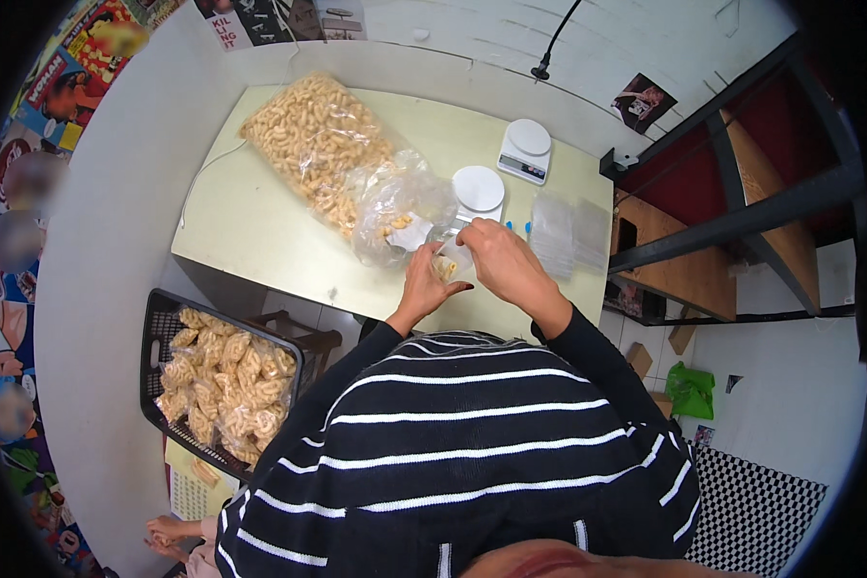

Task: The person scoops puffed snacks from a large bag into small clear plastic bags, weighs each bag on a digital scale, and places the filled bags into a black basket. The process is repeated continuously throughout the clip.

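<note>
Near the table's front edge, my left hand (421, 292) curls round a small clear plastic bag (450, 261) with a few yellowish snack pieces in its lower part. My right hand (507, 267) has its fingers bent together at the bag's upper edge, pinching the film. Just left of my hands is the crumpled, open mouth of a large clear sack (320, 142) of curled, pale-orange puffed snacks. A white paper-like piece and some loose snacks show in that mouth. Directly beyond my right hand stands a white kitchen scale (478, 189), its front partly hidden.
A second white scale (526, 149) stands farther back. Flat clear plastic bags (553, 234) lie stacked at the table's right. Lower left, a black crate (151, 358) holds several filled snack bags (233, 371). Another person's hands (168, 532) show below it. Dark-framed shelves (684, 231) border the right.
</note>
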A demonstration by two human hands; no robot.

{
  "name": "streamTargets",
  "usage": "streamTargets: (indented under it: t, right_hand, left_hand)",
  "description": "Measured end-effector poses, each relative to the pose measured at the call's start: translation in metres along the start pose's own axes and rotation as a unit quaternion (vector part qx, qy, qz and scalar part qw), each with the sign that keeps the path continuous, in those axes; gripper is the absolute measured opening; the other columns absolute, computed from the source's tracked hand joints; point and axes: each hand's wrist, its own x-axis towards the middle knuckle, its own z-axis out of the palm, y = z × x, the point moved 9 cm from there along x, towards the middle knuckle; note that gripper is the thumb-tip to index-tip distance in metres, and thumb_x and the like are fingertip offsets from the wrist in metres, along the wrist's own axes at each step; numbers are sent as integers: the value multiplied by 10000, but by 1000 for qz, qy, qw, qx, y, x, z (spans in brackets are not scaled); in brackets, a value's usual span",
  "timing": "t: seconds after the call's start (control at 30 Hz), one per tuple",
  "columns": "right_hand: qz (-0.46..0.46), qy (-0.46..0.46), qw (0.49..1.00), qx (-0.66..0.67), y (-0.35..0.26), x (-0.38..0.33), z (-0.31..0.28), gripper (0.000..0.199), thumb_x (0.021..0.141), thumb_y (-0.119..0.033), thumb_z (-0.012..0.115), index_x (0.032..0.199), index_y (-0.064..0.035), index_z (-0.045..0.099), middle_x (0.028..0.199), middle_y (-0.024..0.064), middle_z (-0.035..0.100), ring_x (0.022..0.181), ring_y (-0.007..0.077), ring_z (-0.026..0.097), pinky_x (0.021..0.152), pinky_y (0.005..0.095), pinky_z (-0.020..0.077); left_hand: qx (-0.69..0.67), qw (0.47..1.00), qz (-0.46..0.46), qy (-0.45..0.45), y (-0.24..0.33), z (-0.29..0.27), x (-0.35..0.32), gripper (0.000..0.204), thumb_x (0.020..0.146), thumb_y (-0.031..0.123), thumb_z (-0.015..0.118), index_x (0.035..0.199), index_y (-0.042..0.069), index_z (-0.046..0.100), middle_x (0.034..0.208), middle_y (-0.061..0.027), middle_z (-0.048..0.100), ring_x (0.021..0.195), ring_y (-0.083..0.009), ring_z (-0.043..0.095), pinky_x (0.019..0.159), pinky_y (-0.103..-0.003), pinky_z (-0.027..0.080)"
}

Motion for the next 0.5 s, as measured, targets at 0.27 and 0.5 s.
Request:
streamTargets:
  t: [0.27, 0.5]
  right_hand:
    - [143, 81, 972, 169, 56, 5, -1, 175, 875, -4, 534, 1007, 7, 647, 962, 171, 641, 893, 353, 615, 784, 417, 493]
    - [56, 148, 986, 58, 55, 22, 112, 284, 856, 14, 541, 1132, 25, 606, 1030, 176, 632, 971, 346, 589, 847, 410, 488]
  left_hand:
    - [-114, 992, -38, -22, -18, -21, -20, 807, 590, 295, 917, 1202, -4, 483, 1141, -156, 545, 1068, -302, 572, 915, -385, 464]
    - [-70, 993, -91, -5, -49, -55, -51, 769, 615, 280, 907, 1194, -11, 494, 1150, -165, 530, 1090, -306, 567, 932, -377, 465]
